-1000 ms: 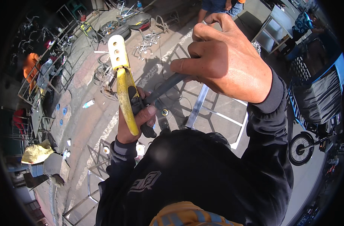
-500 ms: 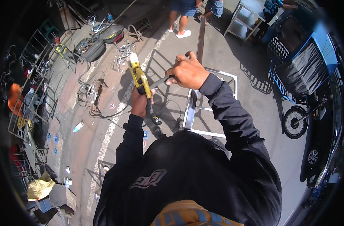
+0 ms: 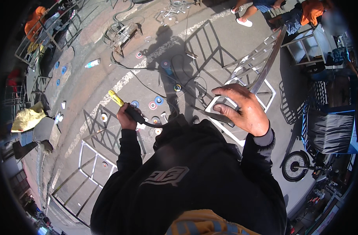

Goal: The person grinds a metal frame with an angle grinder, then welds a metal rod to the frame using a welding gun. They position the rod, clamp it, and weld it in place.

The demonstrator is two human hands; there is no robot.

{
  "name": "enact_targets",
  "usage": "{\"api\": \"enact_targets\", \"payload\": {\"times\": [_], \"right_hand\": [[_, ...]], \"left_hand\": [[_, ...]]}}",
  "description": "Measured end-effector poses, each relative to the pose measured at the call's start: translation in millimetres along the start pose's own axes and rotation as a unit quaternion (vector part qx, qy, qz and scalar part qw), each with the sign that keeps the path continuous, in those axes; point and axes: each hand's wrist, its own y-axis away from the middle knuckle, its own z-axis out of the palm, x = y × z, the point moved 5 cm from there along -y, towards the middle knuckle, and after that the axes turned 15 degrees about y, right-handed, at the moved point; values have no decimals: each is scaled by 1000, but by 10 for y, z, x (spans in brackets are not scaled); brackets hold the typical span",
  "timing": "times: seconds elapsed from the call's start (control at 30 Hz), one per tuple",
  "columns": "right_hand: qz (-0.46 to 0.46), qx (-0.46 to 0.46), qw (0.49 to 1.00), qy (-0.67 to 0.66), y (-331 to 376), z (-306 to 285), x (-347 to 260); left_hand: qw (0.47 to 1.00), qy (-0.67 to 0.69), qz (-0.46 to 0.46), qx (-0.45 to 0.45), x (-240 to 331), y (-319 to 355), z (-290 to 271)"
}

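- The left hand (image 3: 126, 116), left of the frame's centre, is clenched around a yellow-and-black welding electrode holder (image 3: 124, 105); the yellow head juts up and to the left of the fist, the black grip runs through it.
- A black rubber cable (image 3: 210, 115) leaves the grip below the left fist, sags across the middle of the frame in front of the person's black hooded top (image 3: 175, 184), and rises to the right hand.
- The right hand (image 3: 243, 109), right of centre and a little higher than the left, has its fingers curled with the thumb underneath, pinching the cable; the index finger is lifted clear above the others.
- So the holder sits wholly in the left fist, well apart from the right hand, and the cable alone joins the two.
- Below the hands on the grey concrete ground (image 3: 147, 51) lie small round grinding discs (image 3: 152, 105) in blue, red and white, just beside the left fist in the picture.
- A white-painted rectangular metal frame (image 3: 241, 139) lies under the right hand, and a second one (image 3: 88, 164) lies at lower left.
- A long steel tube (image 3: 271, 58) slants from the right hand toward the upper right.
- At the top edge other people's legs and white shoes (image 3: 244, 22) show; a bicycle wheel (image 3: 296, 166) stands at lower right.
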Motion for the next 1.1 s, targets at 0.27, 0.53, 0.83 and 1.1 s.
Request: {"api": "enact_targets", "payload": {"times": [0.27, 0.53, 0.83, 1.1], "right_hand": [[19, 57, 988, -141, 807, -161, 71], [-52, -47, 972, -223, 1765, -56, 92], [-83, -200, 958, -189, 1986, 355, -18], [-122, -223, 954, -156, 1597, 966, -370]], "left_hand": [[975, 53, 212, 47, 252, 1247, -504], [955, -5, 288, -68, 310, 2361, -225], [735, -265, 605, -152, 1433, 3862, 721], [497, -579, 635, 116, 1683, 3598, 1299]]}}
